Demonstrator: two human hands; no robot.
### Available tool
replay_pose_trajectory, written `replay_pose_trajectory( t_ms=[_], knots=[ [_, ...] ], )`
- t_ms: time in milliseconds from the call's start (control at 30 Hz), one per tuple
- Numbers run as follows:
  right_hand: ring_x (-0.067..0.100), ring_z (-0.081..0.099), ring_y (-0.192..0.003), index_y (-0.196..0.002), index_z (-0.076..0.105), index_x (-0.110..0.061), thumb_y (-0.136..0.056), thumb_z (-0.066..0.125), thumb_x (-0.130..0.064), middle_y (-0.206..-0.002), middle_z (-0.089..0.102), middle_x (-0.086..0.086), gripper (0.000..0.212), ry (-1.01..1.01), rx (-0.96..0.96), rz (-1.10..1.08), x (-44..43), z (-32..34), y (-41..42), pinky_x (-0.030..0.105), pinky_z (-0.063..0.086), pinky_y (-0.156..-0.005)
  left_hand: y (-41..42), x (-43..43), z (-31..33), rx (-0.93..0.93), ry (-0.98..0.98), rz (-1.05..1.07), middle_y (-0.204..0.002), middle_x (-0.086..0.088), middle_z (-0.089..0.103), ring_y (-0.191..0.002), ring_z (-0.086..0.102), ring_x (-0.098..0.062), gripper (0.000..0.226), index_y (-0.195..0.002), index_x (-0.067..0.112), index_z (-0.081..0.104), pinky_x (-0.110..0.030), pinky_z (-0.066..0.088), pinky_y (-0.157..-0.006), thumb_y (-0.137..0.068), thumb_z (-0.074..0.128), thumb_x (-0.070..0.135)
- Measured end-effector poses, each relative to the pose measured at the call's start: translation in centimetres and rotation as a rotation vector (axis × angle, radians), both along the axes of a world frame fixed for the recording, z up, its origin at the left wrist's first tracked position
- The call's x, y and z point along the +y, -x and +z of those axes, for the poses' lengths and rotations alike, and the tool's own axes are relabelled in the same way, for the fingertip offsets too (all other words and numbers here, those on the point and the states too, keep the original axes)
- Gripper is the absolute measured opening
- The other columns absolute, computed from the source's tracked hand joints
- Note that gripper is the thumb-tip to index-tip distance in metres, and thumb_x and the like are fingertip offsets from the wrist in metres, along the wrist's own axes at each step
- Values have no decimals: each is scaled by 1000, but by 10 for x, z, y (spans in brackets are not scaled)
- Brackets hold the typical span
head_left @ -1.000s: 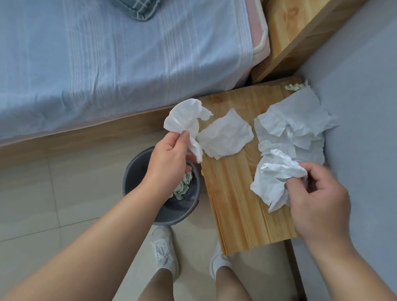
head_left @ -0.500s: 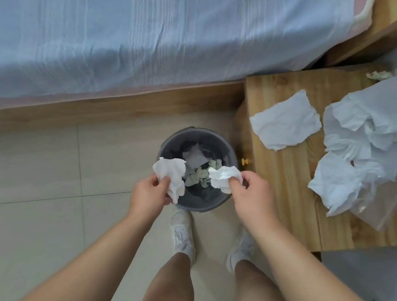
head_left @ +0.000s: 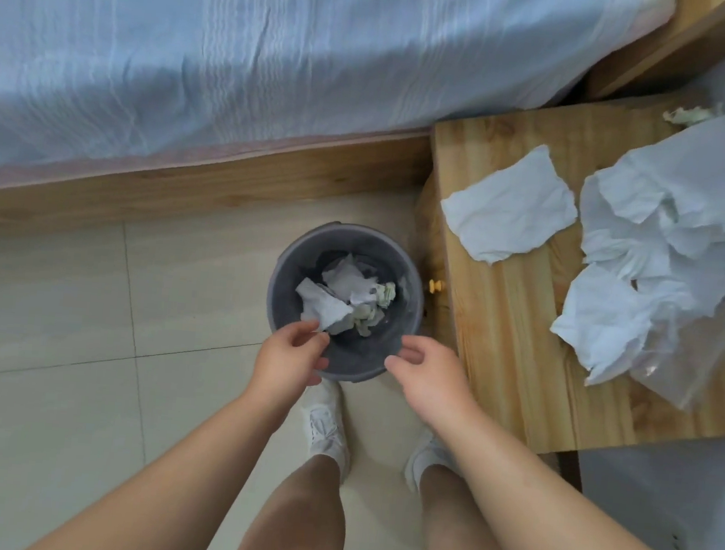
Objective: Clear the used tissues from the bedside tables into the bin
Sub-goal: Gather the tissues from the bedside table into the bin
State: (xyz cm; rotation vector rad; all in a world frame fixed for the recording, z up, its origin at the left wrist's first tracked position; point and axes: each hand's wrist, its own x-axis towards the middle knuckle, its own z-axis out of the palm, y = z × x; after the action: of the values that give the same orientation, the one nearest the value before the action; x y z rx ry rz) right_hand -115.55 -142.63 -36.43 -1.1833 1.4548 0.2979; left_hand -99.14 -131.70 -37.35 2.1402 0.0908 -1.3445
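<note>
Now we are holding our left hand (head_left: pixel 290 358) and right hand (head_left: pixel 428 375) over the near rim of the bin (head_left: pixel 409 296), fingers loosely spread, gripping nothing. Crumpled tissues (head_left: pixel 334 301) are lying inside it. On the bedside table (head_left: pixel 503 348), one flat tissue (head_left: pixel 509 206) is lying apart from a pile (head_left: pixel 651 256) near its far edge; the floor (head_left: pixel 40 334) is lying open on the left.

Both hands are now empty: the left hand (head_left: pixel 290 358) and right hand (head_left: pixel 428 375) hover with loosened fingers over the near rim of the bin (head_left: pixel 278 311). The two crumpled tissues (head_left: pixel 334 303) they carried half a second ago now lie inside it.
</note>
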Motion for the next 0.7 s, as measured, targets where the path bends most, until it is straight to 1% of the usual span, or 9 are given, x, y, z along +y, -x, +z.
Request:
replay_pose_trajectory(
  t_ms=[100, 200, 267, 333, 400, 467, 533, 600, 700],
  knots=[
    [5, 66, -98, -134, 66, -23, -95, 72, -26, -111, 71, -12, 39, 47, -86, -32, -13, 30, 18, 18, 47, -80, 18, -21, 23, -47, 74, -45, -112, 3, 77, -87, 76, -12, 26, -128, 27, 70, -23, 58, -60, -102, 69, 28],
    [-1, 67, -87, -111, 70, -35, -92, 73, -29, -94, 70, -16, 20, 149, -128, -90, -39, 60, 45, 16, 50, -72, 38, -56, 45, -119, 142, -207, -112, 10, 77, -97, 73, -7, 17, -115, 38, 71, -35, 62, -80, -98, 73, 35],
    [-2, 67, -86, -104, 69, -40, -91, 73, -31, -94, 71, -16, 16, 237, -129, -142, -59, 77, 67, 19, 53, -73, 48, -85, 59, -189, 186, -334, -113, 16, 75, -99, 69, 1, 22, -119, 38, 72, -29, 58, -83, -98, 72, 39],
    [-7, 63, -88, -105, 68, -42, -91, 71, -34, -94, 69, -21, 16, 397, -93, -148, -79, 89, 91, 15, 48, -71, 57, -115, 70, -306, 234, -512, -121, 21, 69, -110, 63, 1, 30, -128, 36, 68, -25, 51, -89, -99, 70, 42],
    [-4, 60, -88, -112, 69, -40, -93, 68, -31, -102, 65, -24, 21, 584, -14, -63, -97, 94, 115, 12, 44, -72, 66, -143, 77, -460, 281, -700, -134, 18, 61, -128, 53, -6, 37, -136, 36, 64, -29, 43, -102, -100, 68, 43],
    [1, 56, -87, -124, 70, -29, -95, 67, -24, -117, 61, -20, 30, 691, 45, 42, -110, 90, 132, 19, 47, -79, 76, -169, 80, -594, 317, -837, -147, 12, 56, -142, 42, -12, 41, -141, 35, 62, -33, 40, -108, -101, 68, 39],
    [9, 59, -95, -138, 64, -24, -97, 67, -22, -141, 55, -10, 41, 655, 59, 110, -118, 81, 141, 27, 50, -89, 86, -192, 81, -705, 322, -951, -158, 7, 50, -150, 34, -19, 44, -145, 32, 59, -42, 43, -114, -102, 67, 33],
    [18, 63, -114, -151, 49, -25, -99, 65, -25, -163, 35, -5, 54, 579, 100, 216, -119, 71, 142, 33, 51, -98, 95, -210, 77, -798, 285, -1063, -169, 2, 39, -156, 28, -26, 50, -151, 33, 52, -48, 42, -116, -104, 65, 31],
    [26, 57, -133, -160, 30, -30, -101, 64, -23, -172, 15, 0, 68, 566, 173, 356, -117, 54, 139, 38, 53, -98, 102, -222, 65, -817, 179, -1213, -176, -1, 22, -159, 22, -32, 62, -162, 34, 35, -49, 50, -109, -106, 61, 30]
  ],
)
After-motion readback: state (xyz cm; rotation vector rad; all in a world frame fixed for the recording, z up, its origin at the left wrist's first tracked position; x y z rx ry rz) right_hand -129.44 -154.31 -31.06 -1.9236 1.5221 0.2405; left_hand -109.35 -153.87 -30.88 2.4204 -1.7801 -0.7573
